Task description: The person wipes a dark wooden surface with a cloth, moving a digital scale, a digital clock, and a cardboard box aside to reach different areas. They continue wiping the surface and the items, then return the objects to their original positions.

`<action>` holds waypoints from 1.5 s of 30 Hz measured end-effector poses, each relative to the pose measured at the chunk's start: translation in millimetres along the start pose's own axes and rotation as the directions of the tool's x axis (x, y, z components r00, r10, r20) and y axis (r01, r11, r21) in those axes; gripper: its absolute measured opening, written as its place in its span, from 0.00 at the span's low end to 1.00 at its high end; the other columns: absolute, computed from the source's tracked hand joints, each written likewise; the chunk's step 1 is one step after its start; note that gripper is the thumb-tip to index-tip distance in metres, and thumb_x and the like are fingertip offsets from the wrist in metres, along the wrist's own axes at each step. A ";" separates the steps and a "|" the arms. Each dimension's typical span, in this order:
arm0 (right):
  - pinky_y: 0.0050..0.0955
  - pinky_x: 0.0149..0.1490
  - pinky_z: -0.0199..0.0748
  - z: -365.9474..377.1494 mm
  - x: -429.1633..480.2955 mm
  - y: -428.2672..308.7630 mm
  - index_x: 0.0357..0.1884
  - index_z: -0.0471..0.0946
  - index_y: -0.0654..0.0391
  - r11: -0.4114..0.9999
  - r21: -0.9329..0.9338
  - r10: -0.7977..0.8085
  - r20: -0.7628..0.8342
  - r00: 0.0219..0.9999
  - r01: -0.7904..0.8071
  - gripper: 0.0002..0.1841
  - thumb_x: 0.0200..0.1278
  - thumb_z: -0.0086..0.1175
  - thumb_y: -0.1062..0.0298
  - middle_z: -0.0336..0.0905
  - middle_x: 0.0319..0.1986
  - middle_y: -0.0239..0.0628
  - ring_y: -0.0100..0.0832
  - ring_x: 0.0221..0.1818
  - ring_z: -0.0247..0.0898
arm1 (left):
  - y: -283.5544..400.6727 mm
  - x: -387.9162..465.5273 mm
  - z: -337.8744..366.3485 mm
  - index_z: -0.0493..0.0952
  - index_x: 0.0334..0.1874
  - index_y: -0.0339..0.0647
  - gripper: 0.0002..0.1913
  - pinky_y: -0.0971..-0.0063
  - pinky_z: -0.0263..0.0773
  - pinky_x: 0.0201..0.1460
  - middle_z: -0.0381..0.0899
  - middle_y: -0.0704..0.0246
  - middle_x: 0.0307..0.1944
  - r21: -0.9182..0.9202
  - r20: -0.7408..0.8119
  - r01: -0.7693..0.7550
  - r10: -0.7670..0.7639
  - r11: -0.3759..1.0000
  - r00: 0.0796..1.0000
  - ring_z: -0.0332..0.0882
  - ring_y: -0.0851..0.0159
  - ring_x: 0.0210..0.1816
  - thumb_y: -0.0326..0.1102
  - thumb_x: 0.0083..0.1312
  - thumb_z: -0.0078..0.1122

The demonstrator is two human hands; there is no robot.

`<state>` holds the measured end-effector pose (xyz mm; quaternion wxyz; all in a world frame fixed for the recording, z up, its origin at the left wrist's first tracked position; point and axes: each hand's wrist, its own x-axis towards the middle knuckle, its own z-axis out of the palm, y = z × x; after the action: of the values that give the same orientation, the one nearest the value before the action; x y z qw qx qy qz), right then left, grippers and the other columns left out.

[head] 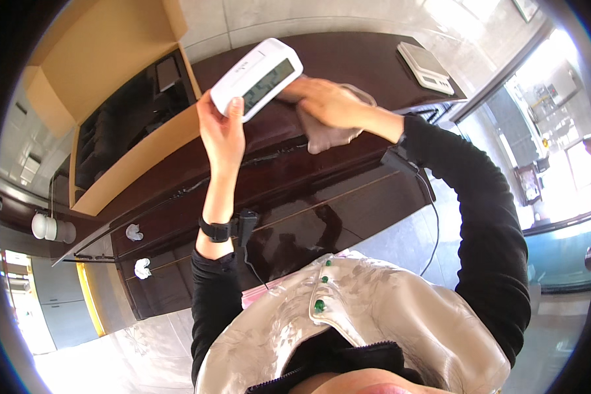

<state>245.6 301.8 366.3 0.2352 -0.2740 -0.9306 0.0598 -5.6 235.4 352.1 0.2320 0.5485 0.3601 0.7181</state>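
Observation:
My left hand [224, 130] grips a white digital clock [256, 79] by its lower left end, with the thumb on the front beside the grey display. The clock is held tilted above the dark brown wooden table [354, 54]. Just to its right, my right hand [332, 106] holds a greyish-brown cloth [325, 133], which hangs below the palm. The fingertips of that hand are partly hidden near the clock's right end, so contact with the clock cannot be told.
An open cardboard box [143, 165] with dark contents stands at the left. A kitchen scale [426, 69] rests at the table's right end. Two crumpled white tissues [134, 232] lie at the lower left. A cable [436, 216] hangs below my right sleeve.

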 end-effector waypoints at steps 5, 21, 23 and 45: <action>0.38 0.75 0.57 -61.6 -103.1 89.0 0.63 0.72 0.65 0.885 -0.295 0.341 -0.115 0.933 -0.360 0.22 0.72 0.40 0.67 0.67 0.68 0.47 0.43 0.72 0.61 | 2.9 0.1 -0.5 0.64 0.62 0.27 0.27 0.74 0.73 0.57 0.75 0.57 0.54 0.049 0.024 0.056 -0.057 0.997 0.998 0.76 0.66 0.54 0.41 0.73 0.62; 0.42 0.65 0.68 91.5 20.6 -130.7 0.49 0.79 0.60 0.911 -0.272 0.079 -0.623 0.778 -0.311 0.20 0.60 0.61 0.56 0.79 0.53 0.41 0.42 0.60 0.72 | 7.5 8.5 4.6 0.69 0.57 0.25 0.28 0.75 0.74 0.52 0.78 0.60 0.49 0.091 0.030 0.006 -0.009 0.996 1.000 0.77 0.68 0.47 0.48 0.73 0.62; 0.40 0.65 0.68 88.4 14.3 -126.2 0.49 0.78 0.57 0.910 -0.359 -0.042 -0.579 0.814 -0.208 0.23 0.59 0.62 0.50 0.78 0.54 0.39 0.40 0.60 0.72 | 14.3 9.8 13.3 0.69 0.57 0.24 0.29 0.75 0.73 0.53 0.78 0.60 0.49 0.114 -0.017 0.037 -0.036 0.993 0.999 0.76 0.68 0.48 0.49 0.73 0.61; 0.47 0.73 0.55 -18.6 -181.4 89.9 0.58 0.71 0.58 0.893 -0.303 0.051 -0.666 0.744 -0.333 0.20 0.64 0.56 0.67 0.74 0.61 0.36 0.41 0.66 0.66 | -66.2 62.2 199.2 0.71 0.51 0.22 0.30 0.70 0.74 0.48 0.80 0.60 0.44 0.443 0.094 0.157 -0.220 0.883 0.971 0.77 0.66 0.44 0.50 0.68 0.67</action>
<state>431.8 279.6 287.7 0.4695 -0.4165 -0.7507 -0.2062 162.4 374.9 367.4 0.1984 0.5981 0.5447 0.5534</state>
